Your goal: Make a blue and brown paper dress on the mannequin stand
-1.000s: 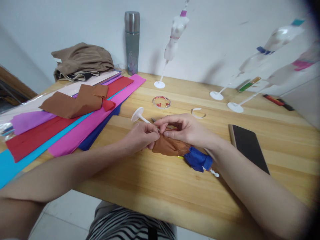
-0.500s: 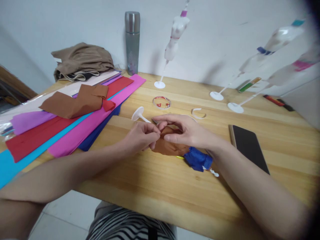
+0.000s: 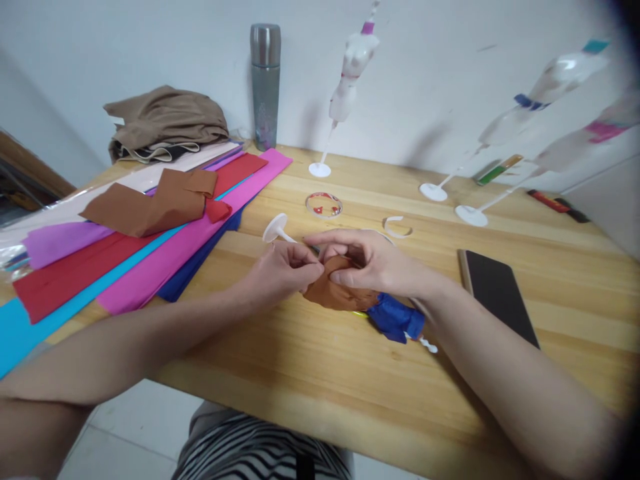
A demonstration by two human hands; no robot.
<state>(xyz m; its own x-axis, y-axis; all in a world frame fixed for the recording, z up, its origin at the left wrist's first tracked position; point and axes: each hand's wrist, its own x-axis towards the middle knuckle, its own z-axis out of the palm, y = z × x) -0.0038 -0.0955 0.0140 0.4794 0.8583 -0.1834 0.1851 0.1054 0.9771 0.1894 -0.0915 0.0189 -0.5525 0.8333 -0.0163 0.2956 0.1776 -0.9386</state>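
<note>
One miniature dress form [image 3: 276, 228], white, lying across the wooden counter [image 3: 320, 393], round foot toward the upper left, twisted neck tip toward the lower right, body largely hidden by cloth and hands; fitted with one brown cloth skirt [image 3: 340, 295] about the lower body and one blue cloth bodice [image 3: 393, 317] above it; one left hand [image 3: 293, 270], at the skirt's end nearest the foot, grip with thumb and forefinger pressed together, anything between the tips too small to tell; one right hand [image 3: 375, 263], laid over the skirt, thumb resting on the brown cloth, forefinger stretched toward the left hand, other fingers curled, whether its grip pinches the cloth one cannot tell; one yellow item [image 3: 360, 314], only an edge showing beside the skirt; beyond the hands, one clear round dish [image 3: 325, 217] with red pieces and one curved white strip [image 3: 386, 228]; to the right, one black smartphone [image 3: 500, 293], lying flat; at the left, overlapping cloth strips [image 3: 195, 240] in red, turquoise, pink, purple and navy, with one brown cloth offcut [image 3: 150, 207] on top; at the back, one heaped brown garment [image 3: 170, 120], one steel-capped vacuum flask [image 3: 265, 93], upright, and three standing miniature dress forms [image 3: 343, 100], white, with coloured bands
</note>
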